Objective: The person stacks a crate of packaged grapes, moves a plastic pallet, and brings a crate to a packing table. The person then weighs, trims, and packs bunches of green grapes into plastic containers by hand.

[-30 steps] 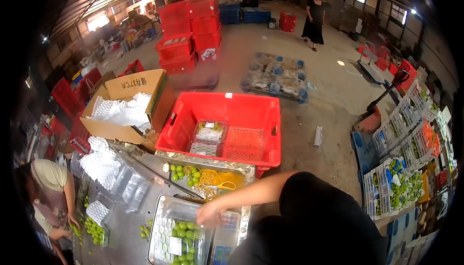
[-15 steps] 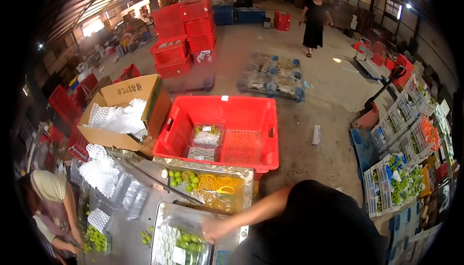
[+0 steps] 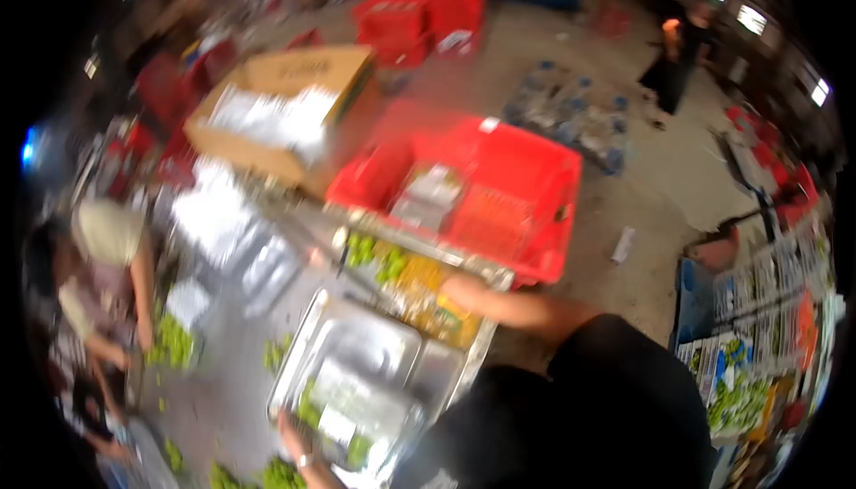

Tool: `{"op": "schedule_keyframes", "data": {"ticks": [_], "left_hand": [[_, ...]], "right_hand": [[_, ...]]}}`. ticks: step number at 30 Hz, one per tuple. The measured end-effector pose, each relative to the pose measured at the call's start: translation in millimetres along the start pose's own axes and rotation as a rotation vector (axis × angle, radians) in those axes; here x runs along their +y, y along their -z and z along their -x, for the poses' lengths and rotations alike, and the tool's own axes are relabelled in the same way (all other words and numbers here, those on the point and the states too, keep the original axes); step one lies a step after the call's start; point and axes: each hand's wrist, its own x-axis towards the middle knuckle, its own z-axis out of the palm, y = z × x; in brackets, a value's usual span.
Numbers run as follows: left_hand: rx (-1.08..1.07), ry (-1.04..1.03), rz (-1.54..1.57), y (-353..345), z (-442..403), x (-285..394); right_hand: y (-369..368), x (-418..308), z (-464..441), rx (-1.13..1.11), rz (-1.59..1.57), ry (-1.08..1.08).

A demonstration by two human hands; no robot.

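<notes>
Reaching right hand (image 3: 462,293): is extending over the yellow rubber bands (image 3: 423,286) at the bench's far edge; blur is hiding the fingers, so whether they are pinching anything, I cannot tell.
Left hand (image 3: 292,434): is resting by the near left edge of the metal tray (image 3: 364,336), beside the clear grape box (image 3: 352,404); its fingers are pointing up towards the rim, but whether they are gripping it, I cannot tell.
Grape box: is lying in the near part of the metal tray, showing green grapes and a white label through the plastic.
Loose grapes (image 3: 374,255): are sitting just left of the rubber bands.
Red crate (image 3: 526,213): is standing beyond the bench edge, holding clear packs (image 3: 430,197) in its left part.
Cardboard box (image 3: 259,152): is standing left of the red crate, brimming with white packing (image 3: 267,119).
Clear containers (image 3: 266,266): are lying left of the metal tray.
Co-worker (image 3: 102,266): is leaning in at the left, keeping both hands near a bunch of grapes (image 3: 174,345).
Person in black (image 3: 679,57): is standing in the far right background.
</notes>
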Motion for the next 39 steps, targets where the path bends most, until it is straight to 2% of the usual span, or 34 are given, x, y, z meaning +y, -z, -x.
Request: {"op": "schedule_keyframes", "data": {"ticks": [1,2,3,6,7,8,9,10,11,12,15,16,17,18,19,20,21,23,25,26,27,28,29,30,31,32,33,35,36,37,38,39], "left_hand": [[0.04,-0.034,-0.113,-24.5,25.7,10.0],[0.077,0.007,-0.06,7.5,1.6,-6.6],[0.159,-0.056,-0.057,12.8,-5.4,-17.4],[0.199,0.009,-0.108,-46.7,25.6,-5.3],[0.176,-0.012,-0.064,-67.3,39.8,-1.8],[0.283,-0.014,-0.117,-89.3,53.2,1.4],[0.198,-0.014,-0.106,-76.2,48.7,-0.4],[0.242,-0.027,-0.094,-69.2,49.2,-10.3],[0.285,-0.041,-0.077,-93.6,57.9,-1.3],[0.299,-0.038,-0.071,-85.1,55.2,-2.7],[0.169,0.035,-0.166,-55.6,43.2,-0.7],[0.21,-0.21,-0.576,-49.5,42.1,0.8],[0.363,-0.437,-1.0,-45.2,41.6,3.6],[0.456,-0.629,-1.135,-69.3,57.7,16.5],[0.422,-0.778,-1.131,-116.5,80.5,30.4],[0.309,-0.87,-1.118,-154.7,101.5,40.6],[0.093,-0.861,-1.107,-184.3,118.7,47.8],[-0.41,-0.702,-0.98,-211.7,136.1,56.6],[-0.447,-0.324,0.175,-193.0,130.8,40.8],[-0.433,-0.214,0.584,-202.8,135.9,59.4],[-0.514,-0.23,0.726,-192.4,129.0,66.0],[-0.487,-0.366,0.477,-173.5,113.9,72.1],[-0.262,-0.586,-0.086,-134.9,82.2,67.8],[-0.049,-0.694,-0.938,-99.5,66.2,64.8],[-0.065,-1.005,-1.396,-69.0,51.1,56.5],[-0.11,-0.804,-1.354,-43.4,57.8,35.1],[-0.158,-0.606,-1.305,-18.9,78.1,18.5],[-0.107,-0.319,-1.11,-21.7,128.1,0.4],[-0.077,-0.196,-1.015,-31.1,151.6,-7.2],[-0.06,-0.106,-0.927,-52.0,170.4,-6.1],[-0.083,-0.087,-0.927,-73.7,182.4,0.9],[-0.089,-0.092,-0.799,-99.4,188.6,11.4]], "right_hand": [[-12.6,15.4,-7.9,-0.058,0.115,0.0],[-24.2,30.4,-15.9,-0.115,0.231,0.008],[-18.3,29.5,-15.2,-0.091,0.236,0.078],[-5.5,19.6,-18.3,-0.035,0.358,0.032],[1.9,20.3,-17.3,0.031,0.239,0.105],[5.5,25.8,-20.5,-0.026,0.264,0.089],[7.8,26.5,-22.6,-0.08,0.287,0.068],[8.4,26.6,-21.9,-0.093,0.281,0.071],[13.5,23.8,-21.2,-0.07,0.187,0.077],[19.0,21.3,-21.3,-0.047,0.096,0.086],[26.9,11.8,-19.4,0.015,0.049,0.111],[31.7,5.7,-17.5,0.009,0.05,0.122],[46.2,-11.3,-15.1,-0.016,-0.085,0.046],[62.1,-32.6,-14.2,-0.041,-0.222,-0.025],[79.8,-67.2,-10.7,-0.039,-0.394,0.118],[94.7,-107.3,-3.3,-0.048,-0.576,0.259],[101.6,-139.1,3.5,-0.124,-0.705,0.4],[106.4,-186.9,14.8,-0.298,-1.034,0.644],[94.1,-196.8,8.8,-0.627,-1.828,0.647],[91.3,-197.6,-0.4,-0.688,-2.064,0.632],[89.3,-194.9,-15.3,-0.748,-2.302,0.598],[80.5,-180.2,-42.8,-0.513,-1.874,0.696],[71.5,-165.4,-70.0,-0.292,-1.438,0.742],[59.1,-147.8,-89.1,-0.025,-0.74,0.806],[44.5,-132.3,-91.6,-0.092,-0.493,0.894],[33.0,-117.8,-90.0,-0.15,-0.244,0.966],[24.7,-104.5,-73.5,-0.35,-0.248,0.899],[38.2,-101.7,-31.7,-0.483,-0.46,0.789],[51.7,-107.6,-15.9,-0.444,-0.43,0.777],[45.6,-105.4,-9.2,-0.509,-0.401,0.688],[54.3,-119.9,2.5,-0.357,-0.486,0.608],[47.8,-123.7,6.5,-0.239,-0.446,0.657]]}}
